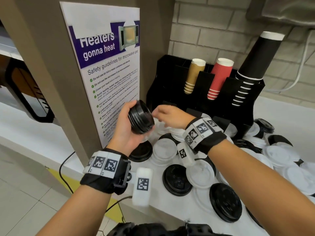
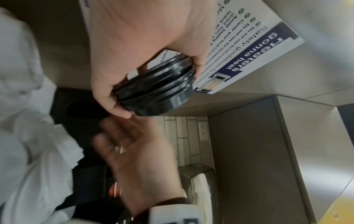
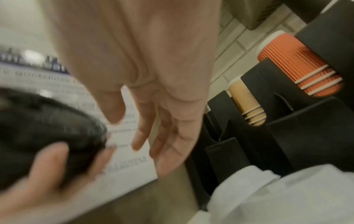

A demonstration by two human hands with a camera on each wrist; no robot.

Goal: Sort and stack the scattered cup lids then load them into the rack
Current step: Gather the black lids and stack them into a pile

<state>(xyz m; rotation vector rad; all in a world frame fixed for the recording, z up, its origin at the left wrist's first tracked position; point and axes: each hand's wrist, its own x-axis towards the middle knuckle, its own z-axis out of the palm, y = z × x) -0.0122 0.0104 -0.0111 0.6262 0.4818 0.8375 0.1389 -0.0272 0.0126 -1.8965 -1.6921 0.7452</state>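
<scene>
**One stack of black lids held up**

Several nested black lids sit tilted in the left hand, fingers curled round them, above the bench. The right hand hovers just beside, fingers loosely spread, holding nothing. Loose lids lie below, before the rack.

Stack of black lids tilted in left hand, loose black and white lids scattered before black rack

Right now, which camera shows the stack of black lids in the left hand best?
The left wrist view: the stack of black lids is sharp, its stacked rims countable, fingers curled around it. The head view shows it smaller and tilted; the right wrist view shows only a dark blur.
</scene>
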